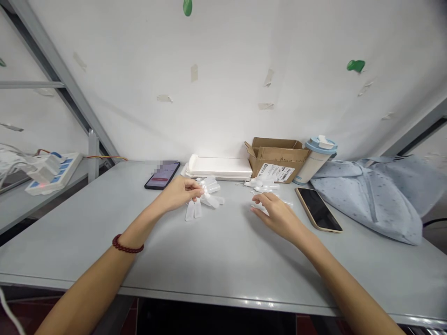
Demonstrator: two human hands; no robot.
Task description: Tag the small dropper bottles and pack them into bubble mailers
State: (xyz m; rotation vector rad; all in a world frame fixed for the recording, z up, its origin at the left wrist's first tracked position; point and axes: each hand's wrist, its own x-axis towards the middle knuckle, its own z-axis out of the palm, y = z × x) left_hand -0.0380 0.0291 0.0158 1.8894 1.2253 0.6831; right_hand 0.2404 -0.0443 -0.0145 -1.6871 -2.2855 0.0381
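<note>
Nearest me, the grey bench runs its front edge across, with the person's two bare forearms reaching over it from either side. A dark red beaded bracelet circles the left wrist. The right hand hovers low over the right of the middle, fingers curled, thumb and index parted around something translucent; whether it grips that, I can't tell. Farther left, the left hand pinches thumb and fingers together on small translucent vials, which fan out on the bench at its fingertips. To the right of the right hand lies a tan-cased phone, and beyond it a pale blue patterned cloth bag slumps. More translucent vials lie just beyond the right hand, in front of an open cardboard box with a label. A cup with a blue lid leans against the box's right side; a low white stack sits to its left. A dark phone lies left of that stack, before the white wall.
</note>
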